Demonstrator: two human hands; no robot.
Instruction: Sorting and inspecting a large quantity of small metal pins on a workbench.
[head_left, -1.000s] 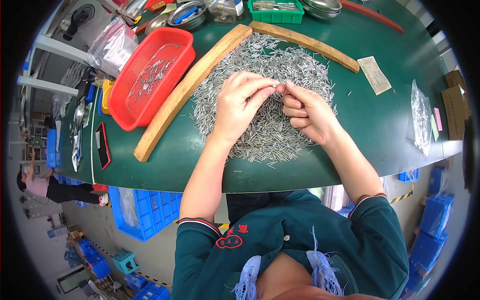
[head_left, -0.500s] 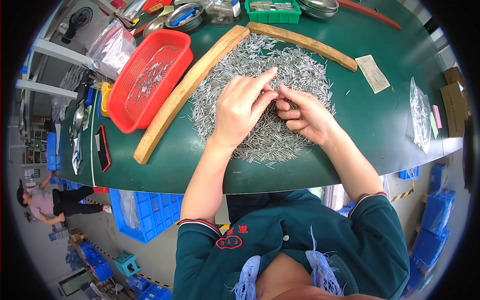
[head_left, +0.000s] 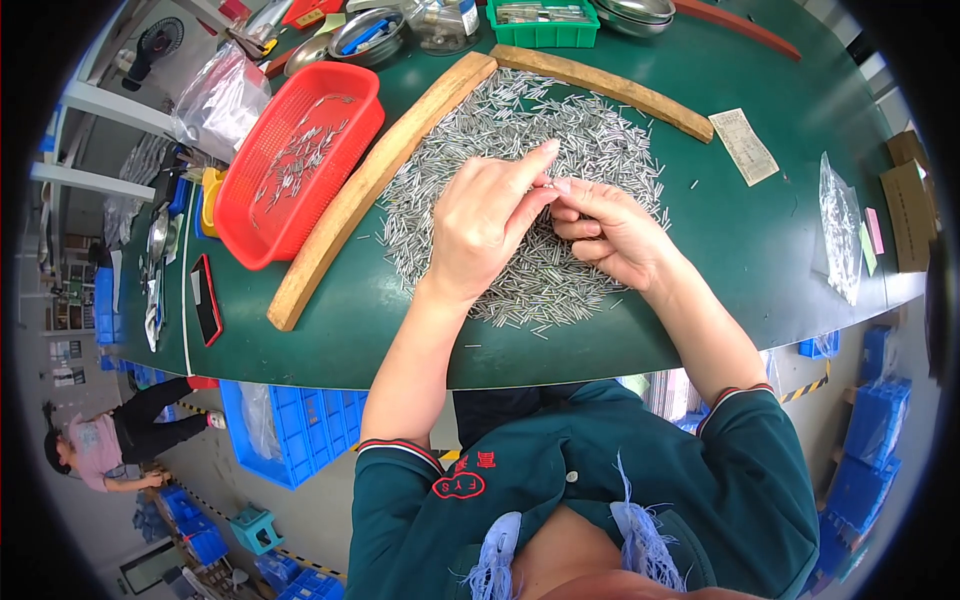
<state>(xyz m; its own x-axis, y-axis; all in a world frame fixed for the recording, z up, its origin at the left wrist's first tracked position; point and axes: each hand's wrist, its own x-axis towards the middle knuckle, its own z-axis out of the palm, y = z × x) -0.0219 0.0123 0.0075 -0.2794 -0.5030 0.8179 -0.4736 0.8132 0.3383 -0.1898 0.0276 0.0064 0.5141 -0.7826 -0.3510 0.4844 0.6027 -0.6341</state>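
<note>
Two wooden bars [head_left: 370, 185] fence the pin pile's [head_left: 520, 200] far sides; bare green mat [head_left: 760, 240] lies open to its right and near side.

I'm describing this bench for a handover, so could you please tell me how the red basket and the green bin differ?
The red basket is large, with mesh sides, and sits at the person's left beside the wooden strip; the green bin is smaller, solid-walled, and stands at the table's far edge. The basket holds a thin scatter of metal pins; the bin looks fuller. Both are rectangular plastic trays holding metal parts.

Bright, even overhead light; soft shadows fall just beneath the fingers [head_left: 545, 190]. Focus around them is sharp, while straight edges bend toward the black fisheye rim.
</note>
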